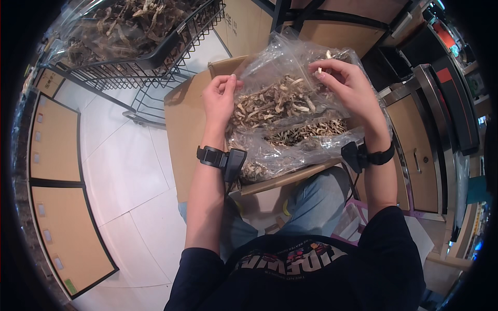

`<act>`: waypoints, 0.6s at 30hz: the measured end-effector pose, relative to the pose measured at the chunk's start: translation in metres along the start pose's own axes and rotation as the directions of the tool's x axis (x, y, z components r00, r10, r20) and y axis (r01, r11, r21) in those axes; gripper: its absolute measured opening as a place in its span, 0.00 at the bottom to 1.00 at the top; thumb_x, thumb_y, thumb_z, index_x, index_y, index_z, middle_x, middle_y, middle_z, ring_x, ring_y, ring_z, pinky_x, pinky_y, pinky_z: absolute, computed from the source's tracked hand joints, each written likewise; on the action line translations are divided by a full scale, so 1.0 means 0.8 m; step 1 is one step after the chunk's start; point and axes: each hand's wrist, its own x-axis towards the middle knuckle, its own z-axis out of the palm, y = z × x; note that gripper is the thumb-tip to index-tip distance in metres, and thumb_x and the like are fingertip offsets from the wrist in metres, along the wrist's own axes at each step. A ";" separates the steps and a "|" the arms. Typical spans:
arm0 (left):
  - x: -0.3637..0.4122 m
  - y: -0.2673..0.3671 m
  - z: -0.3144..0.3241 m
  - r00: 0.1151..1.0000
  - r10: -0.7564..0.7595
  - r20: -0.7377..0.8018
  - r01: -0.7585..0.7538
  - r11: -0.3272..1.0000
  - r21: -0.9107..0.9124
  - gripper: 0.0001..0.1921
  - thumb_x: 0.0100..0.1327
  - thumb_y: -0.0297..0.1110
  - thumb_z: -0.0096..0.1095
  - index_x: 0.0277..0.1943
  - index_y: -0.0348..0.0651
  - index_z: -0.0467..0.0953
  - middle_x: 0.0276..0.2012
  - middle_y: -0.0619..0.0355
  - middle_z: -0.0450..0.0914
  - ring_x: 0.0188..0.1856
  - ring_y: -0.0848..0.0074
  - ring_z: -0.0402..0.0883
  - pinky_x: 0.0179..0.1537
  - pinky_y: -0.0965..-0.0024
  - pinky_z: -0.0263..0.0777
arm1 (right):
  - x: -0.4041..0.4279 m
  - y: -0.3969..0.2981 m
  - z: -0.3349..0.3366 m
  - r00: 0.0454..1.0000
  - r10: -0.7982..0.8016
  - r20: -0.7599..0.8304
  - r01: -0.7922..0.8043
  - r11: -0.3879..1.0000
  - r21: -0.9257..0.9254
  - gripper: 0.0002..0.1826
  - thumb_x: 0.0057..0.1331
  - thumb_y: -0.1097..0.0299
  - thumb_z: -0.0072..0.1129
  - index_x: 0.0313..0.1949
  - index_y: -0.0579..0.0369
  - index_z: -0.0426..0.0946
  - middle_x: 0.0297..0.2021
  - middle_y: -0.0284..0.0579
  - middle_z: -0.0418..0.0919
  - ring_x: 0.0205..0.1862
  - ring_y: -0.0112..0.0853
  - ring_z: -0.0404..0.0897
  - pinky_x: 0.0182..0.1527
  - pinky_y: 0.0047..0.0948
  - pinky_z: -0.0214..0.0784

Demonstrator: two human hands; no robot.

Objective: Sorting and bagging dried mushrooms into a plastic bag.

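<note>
My left hand pinches the left edge of an opened clear plastic bag. Dried mushroom pieces, brown and pale, lie heaped in this bag. Over the bag's right side, my right hand holds a small pale dried mushroom piece between thumb and forefinger. Nearer to me, a second clear bag holds smaller, darker dried pieces. The bags rest in an open cardboard box in front of my knees. More dried pieces show through plastic at the box's near left corner.
A black wire cart at the upper left carries a large clear bag of dried mushrooms. Wooden cabinet doors line the left. On the right stand a metal-framed wooden cabinet and a pink-edged container.
</note>
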 end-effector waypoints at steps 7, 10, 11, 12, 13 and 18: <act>0.002 -0.003 -0.001 1.000 0.007 -0.001 -0.007 1.000 0.004 0.08 0.63 0.30 0.54 0.37 0.32 0.73 0.30 0.54 0.81 0.31 0.81 0.78 0.36 0.81 0.69 | 0.007 -0.009 -0.001 0.989 -0.108 0.105 0.109 0.994 -0.004 0.14 0.64 0.71 0.47 0.49 0.60 0.69 0.40 0.40 0.75 0.36 0.21 0.72 0.36 0.20 0.66; 0.001 -0.002 -0.001 1.000 0.006 -0.005 -0.006 1.000 -0.009 0.08 0.63 0.30 0.54 0.37 0.32 0.73 0.29 0.54 0.81 0.31 0.81 0.78 0.35 0.81 0.68 | 0.005 -0.016 0.003 0.985 -0.113 0.130 0.110 0.993 0.030 0.15 0.65 0.71 0.44 0.52 0.58 0.66 0.44 0.40 0.72 0.42 0.23 0.72 0.39 0.21 0.67; 0.001 -0.001 -0.001 1.000 0.001 -0.008 -0.001 1.000 -0.003 0.08 0.63 0.30 0.54 0.36 0.32 0.73 0.29 0.54 0.80 0.32 0.81 0.78 0.36 0.80 0.69 | 0.004 -0.019 0.002 0.990 -0.091 0.112 0.084 0.994 0.062 0.15 0.66 0.71 0.43 0.51 0.58 0.66 0.45 0.39 0.72 0.44 0.24 0.71 0.41 0.22 0.67; 0.001 0.000 -0.001 1.000 -0.004 -0.011 0.004 1.000 0.004 0.08 0.63 0.30 0.54 0.35 0.31 0.73 0.29 0.54 0.80 0.32 0.80 0.79 0.37 0.79 0.70 | 0.004 -0.022 0.002 0.993 -0.068 0.095 0.059 0.994 0.095 0.14 0.66 0.71 0.42 0.51 0.57 0.66 0.46 0.38 0.71 0.47 0.25 0.71 0.43 0.22 0.68; 0.001 -0.001 -0.001 1.000 -0.004 -0.012 0.004 1.000 0.004 0.08 0.63 0.30 0.54 0.35 0.31 0.73 0.29 0.54 0.80 0.32 0.80 0.79 0.37 0.79 0.70 | 0.005 -0.025 0.001 0.993 -0.068 0.096 0.059 0.994 0.096 0.14 0.66 0.71 0.42 0.51 0.57 0.66 0.46 0.38 0.71 0.47 0.25 0.71 0.43 0.22 0.68; 0.002 -0.006 0.000 1.000 0.007 -0.004 -0.007 1.000 -0.025 0.08 0.63 0.30 0.54 0.37 0.33 0.73 0.29 0.54 0.81 0.31 0.81 0.78 0.36 0.81 0.69 | 0.008 -0.026 -0.004 0.992 -0.071 0.104 0.060 0.992 0.109 0.13 0.66 0.70 0.41 0.49 0.57 0.67 0.44 0.38 0.72 0.46 0.25 0.72 0.44 0.22 0.67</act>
